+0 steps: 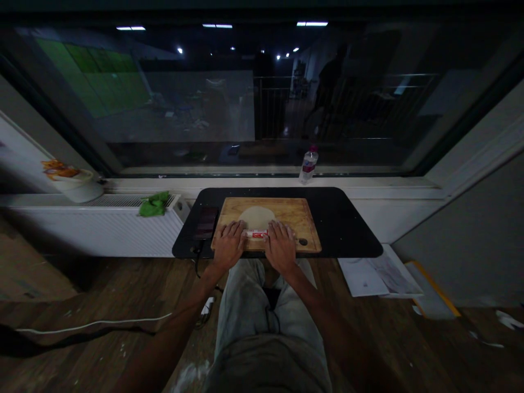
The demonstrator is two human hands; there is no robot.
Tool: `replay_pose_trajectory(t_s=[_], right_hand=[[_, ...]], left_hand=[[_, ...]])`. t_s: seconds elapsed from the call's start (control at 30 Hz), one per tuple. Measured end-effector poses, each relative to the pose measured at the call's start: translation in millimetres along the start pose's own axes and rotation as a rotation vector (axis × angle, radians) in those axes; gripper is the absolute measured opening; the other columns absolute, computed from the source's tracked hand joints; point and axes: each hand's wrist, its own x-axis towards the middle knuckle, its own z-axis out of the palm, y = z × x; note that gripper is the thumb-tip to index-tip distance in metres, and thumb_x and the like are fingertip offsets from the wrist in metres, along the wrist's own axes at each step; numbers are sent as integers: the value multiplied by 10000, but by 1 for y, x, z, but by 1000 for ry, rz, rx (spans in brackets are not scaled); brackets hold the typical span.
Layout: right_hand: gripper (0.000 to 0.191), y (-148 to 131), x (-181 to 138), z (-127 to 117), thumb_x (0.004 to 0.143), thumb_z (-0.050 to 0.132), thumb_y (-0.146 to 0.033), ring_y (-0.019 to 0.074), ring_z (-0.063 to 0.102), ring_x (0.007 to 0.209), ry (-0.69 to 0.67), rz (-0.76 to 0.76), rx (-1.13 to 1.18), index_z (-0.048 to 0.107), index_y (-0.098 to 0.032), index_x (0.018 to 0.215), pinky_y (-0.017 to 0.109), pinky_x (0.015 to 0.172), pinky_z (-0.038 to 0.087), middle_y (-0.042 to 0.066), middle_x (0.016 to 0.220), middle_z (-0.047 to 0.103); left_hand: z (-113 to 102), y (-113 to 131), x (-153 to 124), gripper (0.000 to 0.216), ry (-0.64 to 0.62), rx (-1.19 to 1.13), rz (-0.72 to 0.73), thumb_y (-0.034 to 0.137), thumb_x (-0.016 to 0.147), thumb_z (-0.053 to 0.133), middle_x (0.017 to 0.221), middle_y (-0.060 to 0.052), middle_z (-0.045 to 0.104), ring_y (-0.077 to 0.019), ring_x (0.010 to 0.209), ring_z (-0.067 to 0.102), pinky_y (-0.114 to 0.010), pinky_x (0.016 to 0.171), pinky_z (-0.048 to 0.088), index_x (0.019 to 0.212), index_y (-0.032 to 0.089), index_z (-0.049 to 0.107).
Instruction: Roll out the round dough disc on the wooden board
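A flat round of pale dough (257, 217) lies on a wooden cutting board (282, 205). Across the dough's near part rests a white cylinder with a red printed label (260, 233); whether it is a rolling pin or some other roll I cannot tell. My left hand (230, 241) lies over the cylinder's left end, fingers stretched forward. Over its right end is my right hand (280, 243), palm down with the fingers extended. Both hands hide the ends of the cylinder. The board sits on a small black table (344, 224) above my knees.
A dark phone (207, 222) lies left of the board, with a cable (197, 265) hanging off the edge. On the windowsill stands a water bottle (308, 165). A green cloth (154, 204) and a white pot (82, 188) are on the radiator. Papers (364, 275) lie on the floor at right.
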Motion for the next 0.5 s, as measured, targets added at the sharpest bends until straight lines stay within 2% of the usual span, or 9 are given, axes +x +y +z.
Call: replay_pose_trajectory(t_s=[0.1,0.23,0.37,0.5], right_hand=[[543,-2,-14,6,1141,453,-277,332,483,1584,88,-7,40,572,-90,1637,526,1355,253,183,1649,633],[557,-5,-29,8,1152,440,-281,328,448,1611,111,-12,50,536,-88,1665,522,1361,232,172,1681,605],[571,-7,-32,8,1157,426,-283,321,432,1626,115,-4,37,509,-81,1685,517,1365,228,177,1709,573],[578,-3,-22,8,1148,426,-271,323,447,1621,85,-15,20,511,-68,1682,512,1366,242,184,1715,564]], left_hand=[[3,0,-11,527,69,-16,23,360,1187,330,1596,-115,696,-321,1533,588,-576,1322,380,1572,196,650],[5,-1,-20,506,107,-18,52,345,1186,356,1609,-96,688,-314,1532,591,-568,1332,368,1585,217,641],[6,-3,-22,513,94,-11,54,340,1188,350,1624,-91,676,-313,1546,577,-564,1340,354,1608,219,618],[3,-5,-12,528,38,5,49,365,1193,331,1641,-89,661,-298,1564,559,-538,1332,371,1623,223,604]])
